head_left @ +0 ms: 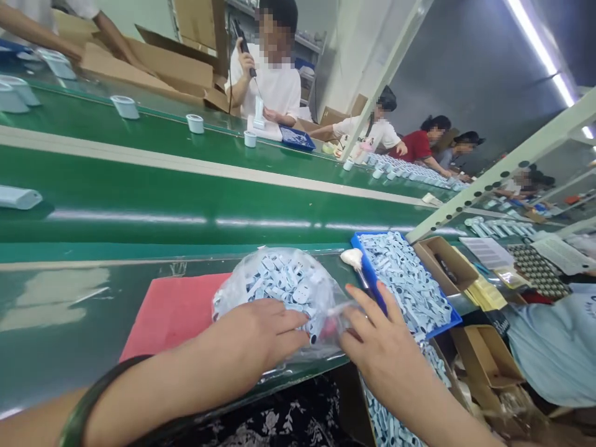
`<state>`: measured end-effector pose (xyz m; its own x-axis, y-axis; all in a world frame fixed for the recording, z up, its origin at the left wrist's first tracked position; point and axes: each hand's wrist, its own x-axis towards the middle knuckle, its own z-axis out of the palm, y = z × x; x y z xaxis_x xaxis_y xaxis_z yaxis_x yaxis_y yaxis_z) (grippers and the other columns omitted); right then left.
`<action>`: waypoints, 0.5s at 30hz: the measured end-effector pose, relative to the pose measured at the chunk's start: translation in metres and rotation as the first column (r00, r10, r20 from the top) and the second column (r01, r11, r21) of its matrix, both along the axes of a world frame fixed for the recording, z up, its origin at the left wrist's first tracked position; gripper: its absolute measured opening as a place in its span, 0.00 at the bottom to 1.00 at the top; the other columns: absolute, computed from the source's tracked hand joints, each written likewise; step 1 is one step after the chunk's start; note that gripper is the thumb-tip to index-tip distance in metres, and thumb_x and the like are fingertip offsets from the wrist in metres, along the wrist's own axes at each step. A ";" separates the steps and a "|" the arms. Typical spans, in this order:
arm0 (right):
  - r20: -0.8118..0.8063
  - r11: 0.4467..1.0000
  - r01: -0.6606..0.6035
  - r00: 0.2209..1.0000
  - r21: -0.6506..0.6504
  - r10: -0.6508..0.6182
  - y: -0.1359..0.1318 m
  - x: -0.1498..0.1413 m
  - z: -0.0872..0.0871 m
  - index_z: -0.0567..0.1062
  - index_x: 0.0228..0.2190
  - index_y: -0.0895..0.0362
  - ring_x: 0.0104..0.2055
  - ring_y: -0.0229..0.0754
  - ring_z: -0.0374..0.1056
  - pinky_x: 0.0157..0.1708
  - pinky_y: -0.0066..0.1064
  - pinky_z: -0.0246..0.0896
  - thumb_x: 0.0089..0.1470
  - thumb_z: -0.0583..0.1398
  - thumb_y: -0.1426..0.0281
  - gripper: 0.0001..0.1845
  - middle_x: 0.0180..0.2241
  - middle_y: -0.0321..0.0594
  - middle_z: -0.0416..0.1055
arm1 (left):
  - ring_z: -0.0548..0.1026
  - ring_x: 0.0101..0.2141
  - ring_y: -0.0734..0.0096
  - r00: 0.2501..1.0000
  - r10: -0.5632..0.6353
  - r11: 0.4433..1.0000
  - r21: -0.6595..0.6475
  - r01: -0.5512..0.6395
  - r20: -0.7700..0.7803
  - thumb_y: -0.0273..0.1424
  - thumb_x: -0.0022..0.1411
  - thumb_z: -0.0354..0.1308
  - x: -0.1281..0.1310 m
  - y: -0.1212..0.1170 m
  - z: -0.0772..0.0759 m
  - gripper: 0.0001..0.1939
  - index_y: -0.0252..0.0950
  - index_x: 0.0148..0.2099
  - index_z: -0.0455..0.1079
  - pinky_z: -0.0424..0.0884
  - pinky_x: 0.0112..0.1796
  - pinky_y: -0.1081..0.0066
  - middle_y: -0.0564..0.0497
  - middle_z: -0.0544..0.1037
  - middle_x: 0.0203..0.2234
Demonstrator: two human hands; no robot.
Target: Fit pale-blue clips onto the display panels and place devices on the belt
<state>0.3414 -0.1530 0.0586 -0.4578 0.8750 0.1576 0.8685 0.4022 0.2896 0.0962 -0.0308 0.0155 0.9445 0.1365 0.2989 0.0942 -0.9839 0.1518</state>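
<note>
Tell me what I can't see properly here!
Head view: the near side of the clear plastic bag, hidden behind the left hand.
Head view: one end of the pale-blue oblong plastic piece, cut off by the left edge.
Head view: any words on the white paper sheets, too small and blurred.

The bag (pixel 326 288) is glossy clear plastic, the pieces (pixel 278 273) matt.

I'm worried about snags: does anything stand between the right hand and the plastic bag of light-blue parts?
Nothing visible: the right hand is at the plastic bag, its fingers seemingly pinching the edge on that side. The brush lies beside the blue tray, not between them.
</note>
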 end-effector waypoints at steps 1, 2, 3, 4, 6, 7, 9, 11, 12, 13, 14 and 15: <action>-0.012 0.998 0.053 0.999 0.025 -0.052 -0.002 -0.001 -0.002 0.75 0.33 0.54 0.66 0.65 0.62 0.67 0.73 0.48 0.55 0.59 0.81 0.10 0.51 0.49 0.76 | 0.80 0.41 0.62 0.998 -0.015 1.000 0.018 0.016 -0.064 0.17 0.55 0.58 0.009 0.001 -0.002 0.26 0.42 0.54 0.72 0.75 0.41 0.62 0.55 0.78 0.56; -0.026 0.994 0.100 0.995 0.043 -0.099 -0.003 0.000 -0.005 0.76 0.33 0.55 0.64 0.69 0.64 0.63 0.75 0.54 0.53 0.61 0.80 0.09 0.55 0.52 0.75 | 0.80 0.38 0.62 0.992 -0.017 0.999 0.035 0.022 -0.121 0.17 0.53 0.60 0.017 0.002 -0.004 0.26 0.42 0.53 0.72 0.74 0.37 0.62 0.54 0.77 0.57; -0.040 0.989 0.138 0.990 0.056 -0.136 -0.004 0.000 -0.007 0.77 0.33 0.55 0.62 0.71 0.67 0.59 0.77 0.58 0.52 0.62 0.79 0.09 0.58 0.55 0.73 | 0.80 0.35 0.62 0.986 -0.008 0.998 0.053 0.017 -0.166 0.17 0.52 0.61 0.023 0.003 -0.006 0.25 0.41 0.52 0.73 0.73 0.34 0.62 0.53 0.77 0.58; -0.053 0.984 0.168 0.985 0.062 -0.165 -0.004 0.002 -0.010 0.78 0.35 0.55 0.60 0.72 0.69 0.57 0.78 0.60 0.51 0.62 0.79 0.10 0.58 0.57 0.73 | 0.80 0.33 0.63 0.980 0.006 0.997 0.071 0.009 -0.200 0.17 0.51 0.62 0.026 0.003 -0.009 0.25 0.40 0.51 0.73 0.71 0.32 0.62 0.51 0.76 0.59; -0.077 0.976 0.207 0.976 0.062 -0.203 -0.006 0.005 -0.015 0.80 0.39 0.55 0.58 0.73 0.71 0.57 0.81 0.59 0.52 0.61 0.79 0.14 0.55 0.56 0.76 | 0.79 0.30 0.62 0.973 0.036 0.994 0.105 -0.012 -0.229 0.18 0.50 0.63 0.024 0.004 -0.012 0.23 0.39 0.48 0.74 0.70 0.31 0.62 0.48 0.79 0.54; -0.092 0.974 0.219 0.973 0.062 -0.213 -0.007 0.007 -0.016 0.81 0.41 0.54 0.58 0.73 0.71 0.58 0.81 0.58 0.53 0.60 0.80 0.16 0.53 0.54 0.78 | 0.78 0.29 0.61 0.971 0.053 0.992 0.123 -0.025 -0.234 0.17 0.49 0.64 0.020 0.005 -0.013 0.22 0.39 0.47 0.75 0.71 0.32 0.61 0.48 0.81 0.51; -0.125 0.972 0.225 0.968 0.066 -0.216 -0.009 0.010 -0.016 0.80 0.46 0.55 0.60 0.72 0.70 0.60 0.82 0.54 0.55 0.57 0.82 0.21 0.49 0.51 0.80 | 0.79 0.32 0.59 0.969 0.109 0.981 0.181 -0.068 -0.222 0.16 0.50 0.63 0.006 0.008 -0.014 0.21 0.39 0.45 0.75 0.73 0.37 0.59 0.48 0.81 0.48; -0.161 0.979 0.187 0.972 0.084 -0.172 -0.011 0.009 -0.013 0.79 0.49 0.57 0.62 0.71 0.67 0.64 0.80 0.48 0.58 0.54 0.83 0.22 0.48 0.48 0.80 | 0.79 0.37 0.56 0.966 0.176 0.961 0.247 -0.127 -0.190 0.15 0.51 0.59 -0.009 0.013 -0.012 0.20 0.39 0.45 0.76 0.74 0.42 0.55 0.46 0.79 0.54; -0.184 0.983 0.148 0.975 0.106 -0.126 -0.011 0.007 -0.010 0.78 0.50 0.58 0.64 0.69 0.66 0.67 0.78 0.43 0.60 0.54 0.83 0.21 0.48 0.47 0.80 | 0.80 0.40 0.54 0.965 0.198 0.952 0.268 -0.146 -0.175 0.15 0.52 0.58 -0.015 0.015 -0.010 0.20 0.39 0.45 0.76 0.74 0.45 0.52 0.45 0.77 0.57; -0.214 0.986 0.097 0.975 0.134 -0.067 -0.010 0.003 -0.007 0.77 0.50 0.58 0.65 0.66 0.64 0.70 0.74 0.39 0.61 0.54 0.82 0.20 0.49 0.46 0.80 | 0.79 0.43 0.52 0.964 0.208 0.949 0.275 -0.157 -0.166 0.15 0.54 0.57 -0.019 0.017 -0.008 0.20 0.38 0.45 0.76 0.73 0.48 0.49 0.44 0.76 0.58; -0.249 0.985 0.039 0.968 0.170 0.005 -0.008 -0.003 -0.004 0.77 0.50 0.58 0.66 0.63 0.63 0.73 0.69 0.34 0.63 0.55 0.81 0.18 0.49 0.44 0.79 | 0.79 0.45 0.52 0.963 0.213 0.950 0.264 -0.166 -0.163 0.15 0.57 0.56 -0.020 0.018 -0.005 0.18 0.38 0.45 0.76 0.73 0.50 0.47 0.43 0.76 0.59; -0.284 0.978 -0.019 0.956 0.207 0.079 -0.005 -0.009 -0.002 0.77 0.49 0.57 0.67 0.59 0.62 0.75 0.64 0.31 0.64 0.56 0.80 0.16 0.50 0.42 0.79 | 0.79 0.46 0.53 0.961 0.222 0.956 0.233 -0.180 -0.168 0.16 0.60 0.55 -0.019 0.019 -0.002 0.16 0.38 0.44 0.76 0.72 0.52 0.46 0.43 0.77 0.57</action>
<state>0.3322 -0.1575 0.0569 -0.4076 0.7894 0.4591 0.9075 0.4060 0.1077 0.0776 -0.0113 0.0135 0.9460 0.2822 0.1597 0.2998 -0.9488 -0.0997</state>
